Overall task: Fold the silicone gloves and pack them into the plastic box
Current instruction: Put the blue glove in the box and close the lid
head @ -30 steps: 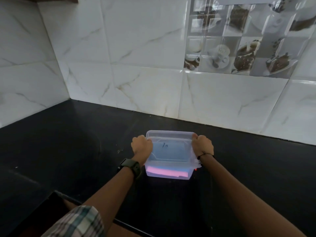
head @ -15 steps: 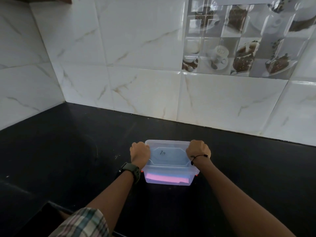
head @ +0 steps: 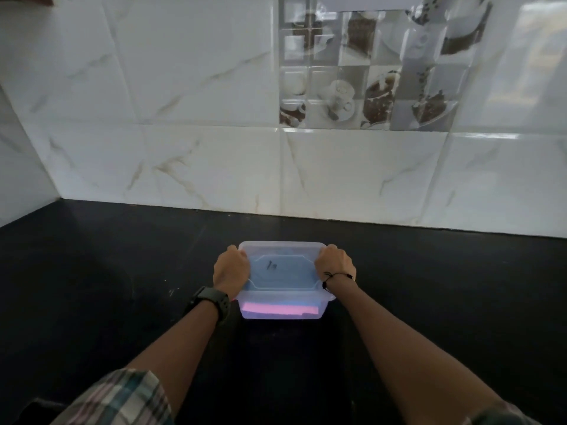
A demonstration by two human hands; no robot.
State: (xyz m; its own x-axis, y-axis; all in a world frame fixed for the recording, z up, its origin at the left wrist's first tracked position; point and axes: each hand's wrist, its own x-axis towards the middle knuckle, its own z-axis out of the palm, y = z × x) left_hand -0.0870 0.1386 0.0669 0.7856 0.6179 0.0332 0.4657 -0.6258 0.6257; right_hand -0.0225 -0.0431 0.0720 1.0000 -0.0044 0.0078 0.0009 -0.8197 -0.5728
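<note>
A clear plastic box (head: 282, 312) with its lid (head: 282, 268) on stands on the black counter (head: 92, 286). Through its front wall I see folded silicone gloves (head: 276, 308), pink with blue above. My left hand (head: 230, 268) is closed on the box's left side, with a dark watch on that wrist. On the right side my right hand (head: 335, 262) grips it, a thin black cord around its wrist.
White marbled wall tiles (head: 214, 167) rise behind the counter and along the left side. A decorative tile panel (head: 368, 72) with cups and cakes sits above right. The counter's front edge lies near my checked sleeves (head: 116, 400).
Both hands stay on the box's sides. The box sits a little farther from me and lower in view, as the camera has tilted up.
</note>
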